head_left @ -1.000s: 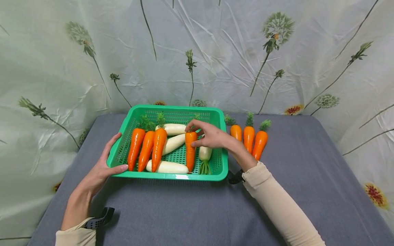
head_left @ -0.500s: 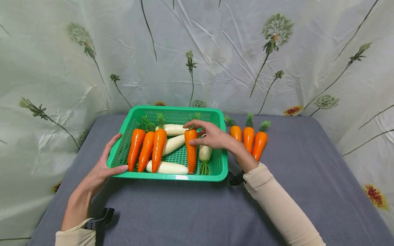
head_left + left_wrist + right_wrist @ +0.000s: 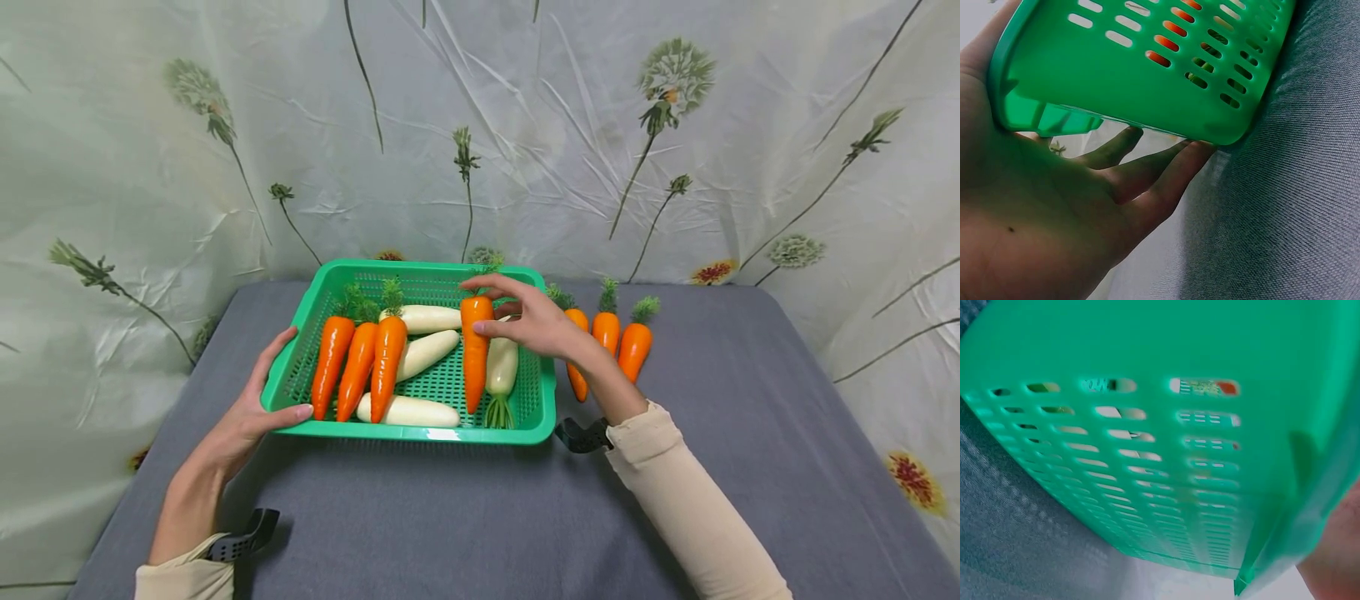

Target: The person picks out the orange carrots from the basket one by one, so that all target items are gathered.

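Note:
A green plastic basket (image 3: 420,434) stands on the cloth-covered table. My left hand (image 3: 238,417) grips its left end, thumb over the front rim; in the left wrist view the fingers (image 3: 1166,181) spread against the outer wall. With thumb and fingers, my right hand (image 3: 525,317) pinches a carrot (image 3: 476,358) near its leafy top, over the basket's right part. Three more carrots (image 3: 387,358) lie at the left in the basket. Among them are several white radishes (image 3: 427,355); one green-topped radish (image 3: 501,367) lies right of the held carrot. Basket wall (image 3: 1116,350) fills the right wrist view.
Three carrots (image 3: 635,346) lie on the grey cloth (image 3: 420,525) right of the basket, one partly behind my right wrist. A pale curtain (image 3: 555,167) with a dandelion print hangs behind the table.
My right hand has drawn the carrot up and slightly right, its tip now away from the front radish. The left hand and the basket have stayed put.

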A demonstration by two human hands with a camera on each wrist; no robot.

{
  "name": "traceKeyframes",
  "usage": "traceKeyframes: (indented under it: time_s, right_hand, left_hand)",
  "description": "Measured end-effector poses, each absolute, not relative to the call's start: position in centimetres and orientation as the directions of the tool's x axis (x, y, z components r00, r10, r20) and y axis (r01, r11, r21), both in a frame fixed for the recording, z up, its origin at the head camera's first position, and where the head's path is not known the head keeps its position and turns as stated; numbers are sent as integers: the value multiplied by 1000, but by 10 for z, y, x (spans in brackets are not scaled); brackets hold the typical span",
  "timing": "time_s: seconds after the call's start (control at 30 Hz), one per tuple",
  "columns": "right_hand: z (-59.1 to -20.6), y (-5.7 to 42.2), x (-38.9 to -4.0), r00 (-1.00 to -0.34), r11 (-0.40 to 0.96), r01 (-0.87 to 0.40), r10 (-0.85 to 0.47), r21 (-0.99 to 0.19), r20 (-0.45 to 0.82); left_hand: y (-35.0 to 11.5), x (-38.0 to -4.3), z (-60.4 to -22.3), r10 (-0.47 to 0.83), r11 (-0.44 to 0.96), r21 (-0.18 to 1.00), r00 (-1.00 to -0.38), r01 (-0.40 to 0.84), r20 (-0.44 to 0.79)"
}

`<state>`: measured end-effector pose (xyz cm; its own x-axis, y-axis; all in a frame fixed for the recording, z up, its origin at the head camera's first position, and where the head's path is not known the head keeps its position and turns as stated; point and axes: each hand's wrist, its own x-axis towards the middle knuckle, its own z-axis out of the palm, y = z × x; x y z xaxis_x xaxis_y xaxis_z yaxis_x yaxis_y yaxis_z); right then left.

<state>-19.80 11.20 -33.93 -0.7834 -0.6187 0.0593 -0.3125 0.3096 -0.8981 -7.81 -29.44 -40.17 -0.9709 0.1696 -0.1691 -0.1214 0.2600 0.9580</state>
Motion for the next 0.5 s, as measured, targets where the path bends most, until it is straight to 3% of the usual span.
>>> traceKeyframes:
  time_s: [0.5]
  right_hand:
    - [-336,130,-196,-849,318,-252,-526,-914,52]
  left_hand:
    - [-295,-78,-402,166,268,956,-972,-121,-169]
